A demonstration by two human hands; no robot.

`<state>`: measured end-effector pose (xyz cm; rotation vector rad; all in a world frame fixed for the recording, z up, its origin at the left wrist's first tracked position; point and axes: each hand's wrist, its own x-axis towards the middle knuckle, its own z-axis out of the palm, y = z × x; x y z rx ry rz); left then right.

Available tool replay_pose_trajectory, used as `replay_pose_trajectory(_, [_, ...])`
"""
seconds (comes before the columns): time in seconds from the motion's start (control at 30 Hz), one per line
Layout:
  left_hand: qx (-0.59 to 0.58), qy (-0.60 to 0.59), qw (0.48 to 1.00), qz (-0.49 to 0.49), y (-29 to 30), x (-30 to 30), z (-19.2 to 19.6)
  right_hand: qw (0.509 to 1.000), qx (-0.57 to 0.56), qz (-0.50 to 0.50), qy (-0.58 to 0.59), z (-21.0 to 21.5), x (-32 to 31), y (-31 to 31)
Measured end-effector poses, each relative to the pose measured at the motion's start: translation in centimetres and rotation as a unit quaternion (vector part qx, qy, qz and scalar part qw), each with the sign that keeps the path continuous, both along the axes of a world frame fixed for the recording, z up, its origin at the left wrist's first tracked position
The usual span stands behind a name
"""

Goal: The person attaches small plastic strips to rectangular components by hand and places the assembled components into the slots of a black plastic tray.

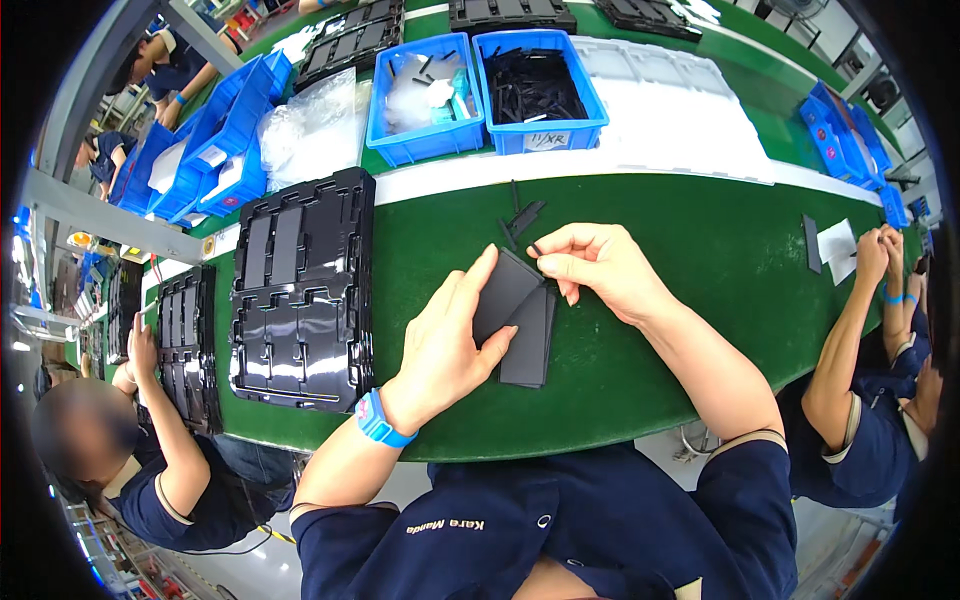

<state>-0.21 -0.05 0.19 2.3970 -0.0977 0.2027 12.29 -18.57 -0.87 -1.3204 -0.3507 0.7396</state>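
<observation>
My left hand point(450, 335) grips a thin dark grey rectangular panel point(507, 290) by its edges, thumb across its lower part and fingers along its left side. Beneath that panel lies a stack of similar panels point(528, 350), turned at a slightly different angle. My right hand point(605, 268) is at the held panel's upper right corner, thumb and forefinger pinching a small black strip point(536, 249). Just beyond the fingertips, several loose black strips point(521, 220) lie on the green table point(440, 215).
A black moulded tray point(303, 345) with grey panels sits at left. Beyond the white strip stand a blue bin point(598, 108) of black strips, another blue bin point(425, 148) with clear plastic, and white trays point(660, 120). Co-workers sit at both sides.
</observation>
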Motion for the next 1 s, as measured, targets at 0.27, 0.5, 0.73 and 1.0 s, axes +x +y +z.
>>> replay_pose_trajectory(0.27, [0.064,-0.072,0.995,-0.035,0.1,0.1,-0.4,0.998,-0.045,0.035,-0.036,0.1,-0.9,0.2])
replay_pose_trajectory(0.5, [0.043,-0.074,0.995,-0.044,0.0,0.1,-0.3,0.997,-0.042,0.036,-0.053,0.2,-1.2,0.1])
replay_pose_trajectory(0.73, [0.021,-0.087,0.995,-0.053,0.1,0.1,-0.5,0.997,-0.030,0.042,-0.050,0.4,-1.3,0.1])
replay_pose_trajectory(1.0, [-0.017,-0.062,0.997,-0.045,0.2,-0.1,0.1,0.994,0.008,0.098,-0.055,0.6,-0.2,0.2])
